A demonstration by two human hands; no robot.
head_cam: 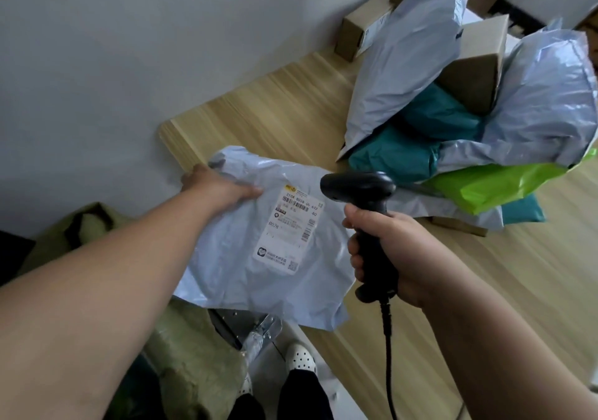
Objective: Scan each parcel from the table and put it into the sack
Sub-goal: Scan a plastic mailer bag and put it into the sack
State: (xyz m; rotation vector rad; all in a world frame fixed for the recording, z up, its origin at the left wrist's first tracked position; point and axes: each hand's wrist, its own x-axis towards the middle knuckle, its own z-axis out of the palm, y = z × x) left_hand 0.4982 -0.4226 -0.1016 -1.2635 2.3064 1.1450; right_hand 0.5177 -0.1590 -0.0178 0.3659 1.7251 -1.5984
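Lower left, the green sack (194, 355) sits beside the desk (275, 105). Right grip (391, 251) clenches the scanner (359, 188), aimed at the grey parcel (268, 248) the left grip (220, 186) clutches mid-frame. Upper right, a parcel heap (404, 73) awaits scanning; much work likely left.

Parcel depot: piled mailers (417, 73), barcode scanner (362, 189)

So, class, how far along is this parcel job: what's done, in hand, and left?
Done: unclear; the sack hides its contents. In hand: the left hand holds a grey parcel, label up, while the right hand aims the scanner at it. Left: the pile on the table.
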